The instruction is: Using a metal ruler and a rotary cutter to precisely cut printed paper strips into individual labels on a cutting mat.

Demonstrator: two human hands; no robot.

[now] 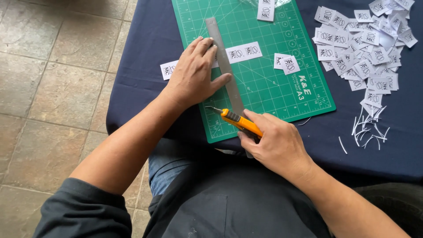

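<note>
My left hand (194, 72) lies flat, fingers spread, pressing a grey metal ruler (224, 66) onto a strip of white printed labels (238, 52) on a green cutting mat (273, 88). My right hand (275, 143) grips an orange utility knife (235, 119) near the mat's front edge. Its blade tip points left, beside the ruler's lower end. The ruler runs from the mat's top towards me, its near end hidden under my right hand.
A heap of cut white labels (365, 39) lies right of the mat on the dark blue tablecloth (396, 132), with thin paper trimmings (368, 128) below it. Two loose labels (286, 62) rest on the mat, another (265, 9) at its top. Tiled floor (53, 88) lies left.
</note>
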